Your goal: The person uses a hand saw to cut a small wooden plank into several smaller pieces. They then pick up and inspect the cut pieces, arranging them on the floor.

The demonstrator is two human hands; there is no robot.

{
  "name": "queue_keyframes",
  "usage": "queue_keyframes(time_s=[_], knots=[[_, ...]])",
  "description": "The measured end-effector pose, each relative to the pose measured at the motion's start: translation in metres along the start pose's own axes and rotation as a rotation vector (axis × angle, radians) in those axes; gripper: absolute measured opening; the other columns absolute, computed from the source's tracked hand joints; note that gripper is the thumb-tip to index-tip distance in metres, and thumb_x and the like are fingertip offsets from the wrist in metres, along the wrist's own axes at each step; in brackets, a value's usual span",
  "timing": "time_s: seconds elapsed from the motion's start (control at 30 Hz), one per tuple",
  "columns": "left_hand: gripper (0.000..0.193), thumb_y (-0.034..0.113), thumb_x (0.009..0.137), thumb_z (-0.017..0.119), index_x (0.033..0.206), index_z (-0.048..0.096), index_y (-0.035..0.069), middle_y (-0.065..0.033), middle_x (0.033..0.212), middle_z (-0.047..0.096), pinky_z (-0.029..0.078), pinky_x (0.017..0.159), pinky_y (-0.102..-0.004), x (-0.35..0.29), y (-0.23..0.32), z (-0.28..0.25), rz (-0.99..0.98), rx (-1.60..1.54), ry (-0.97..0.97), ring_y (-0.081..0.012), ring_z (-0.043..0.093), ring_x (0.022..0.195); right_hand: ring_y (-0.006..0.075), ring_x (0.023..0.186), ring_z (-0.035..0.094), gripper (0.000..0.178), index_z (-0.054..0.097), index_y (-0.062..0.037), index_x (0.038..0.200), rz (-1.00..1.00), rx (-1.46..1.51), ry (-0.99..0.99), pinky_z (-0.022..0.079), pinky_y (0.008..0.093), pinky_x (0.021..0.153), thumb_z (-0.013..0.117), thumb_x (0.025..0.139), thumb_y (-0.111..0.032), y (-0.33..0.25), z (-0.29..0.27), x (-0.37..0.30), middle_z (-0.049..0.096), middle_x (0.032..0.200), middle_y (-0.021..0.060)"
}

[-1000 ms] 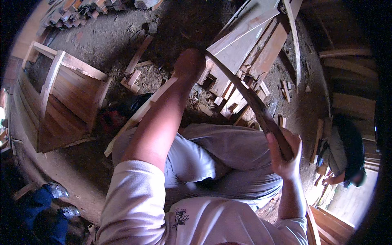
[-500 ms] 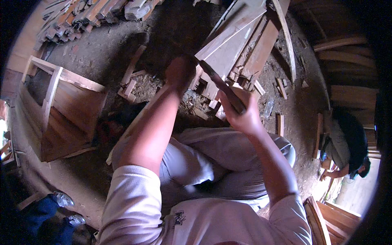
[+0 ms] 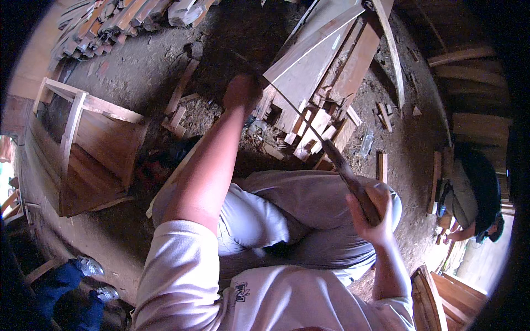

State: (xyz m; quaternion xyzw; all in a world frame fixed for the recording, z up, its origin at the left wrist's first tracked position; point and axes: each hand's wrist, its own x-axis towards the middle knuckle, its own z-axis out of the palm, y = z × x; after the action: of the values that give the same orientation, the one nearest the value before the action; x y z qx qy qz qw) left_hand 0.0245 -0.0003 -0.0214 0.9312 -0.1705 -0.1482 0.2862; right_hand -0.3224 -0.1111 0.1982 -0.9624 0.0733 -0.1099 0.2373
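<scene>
My right hand (image 3: 371, 212) is closed round the long dark handle of a saw (image 3: 349, 175), low over my right knee. The saw's thin blade shows nearly edge-on and runs up and left to the near end of a pale wooden board (image 3: 314, 44). My left hand (image 3: 243, 94) is at that end of the board, closed on it, with its fingers mostly lost in shadow. Below the board lie a wide flat panel (image 3: 302, 83) and several short wood offcuts (image 3: 316, 124).
A wooden frame with panelled sides (image 3: 99, 146) stands at left. Stacked timber (image 3: 118, 25) lies at far left, and a curved strip (image 3: 391, 52) at far right. A bent-over person (image 3: 472, 187) is at right; another person's shoes (image 3: 91, 266) show at lower left.
My right hand has drawn back toward me and to the right with the saw, so more of the blade shows. My left hand stays at the board's end.
</scene>
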Motion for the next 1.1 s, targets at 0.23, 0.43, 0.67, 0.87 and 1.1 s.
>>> queue_keyframes(time_s=[0.23,0.43,0.67,0.87,1.1], knots=[[0.023,0.019,0.089,0.058,0.093,0.074,0.003,-0.0220,0.095,0.071,0.055,0.081,-0.0544,-0.003,-0.003,0.008,0.089,0.052,0.152,-0.0404,0.069,0.089,0.0184,0.044,0.048,0.012,0.064,-0.0014,0.077,0.181,0.232,0.019,0.034,0.0351,0.045,0.072,0.086,-0.005,-0.026,-0.008,0.012,0.055,0.058,0.0078],[0.026,0.022,0.090,0.058,0.098,0.077,0.006,-0.0213,0.101,0.074,0.057,0.084,-0.0526,-0.018,0.022,-0.011,-0.087,-0.114,0.039,-0.0414,0.071,0.097,0.0107,0.052,0.045,0.023,0.062,-0.0018,0.076,0.267,0.309,0.004,0.036,0.0335,0.048,0.070,0.093,-0.015,-0.015,0.046,0.081,0.052,0.057,0.0058],[0.033,0.040,0.090,0.065,0.097,0.078,0.011,-0.0190,0.102,0.074,0.057,0.083,-0.0523,0.001,-0.003,0.012,0.045,-0.084,0.102,-0.0400,0.072,0.097,0.0115,0.052,0.045,0.032,0.065,0.0001,0.076,0.232,0.398,0.032,0.039,0.0351,0.051,0.073,0.093,-0.025,-0.010,0.106,0.154,0.054,0.057,0.0071],[0.037,0.041,0.090,0.064,0.103,0.076,0.009,-0.0223,0.107,0.073,0.056,0.089,-0.0524,0.004,-0.012,0.004,0.032,-0.066,0.047,-0.0426,0.069,0.103,0.0131,0.053,0.055,0.014,0.068,0.0006,0.086,0.177,0.298,-0.087,0.041,0.0330,0.050,0.072,0.092,-0.012,0.024,0.051,0.058,0.060,0.062,0.0073],[0.033,0.021,0.091,0.051,0.101,0.075,0.002,-0.0260,0.107,0.071,0.056,0.091,-0.0534,0.008,-0.005,0.004,0.099,0.051,-0.014,-0.0441,0.069,0.104,0.0294,0.057,0.049,0.014,0.062,-0.0058,0.079,0.367,0.102,-0.133,0.036,0.0385,0.061,0.070,0.084,-0.017,-0.023,-0.063,-0.060,0.056,0.065,0.0079]])
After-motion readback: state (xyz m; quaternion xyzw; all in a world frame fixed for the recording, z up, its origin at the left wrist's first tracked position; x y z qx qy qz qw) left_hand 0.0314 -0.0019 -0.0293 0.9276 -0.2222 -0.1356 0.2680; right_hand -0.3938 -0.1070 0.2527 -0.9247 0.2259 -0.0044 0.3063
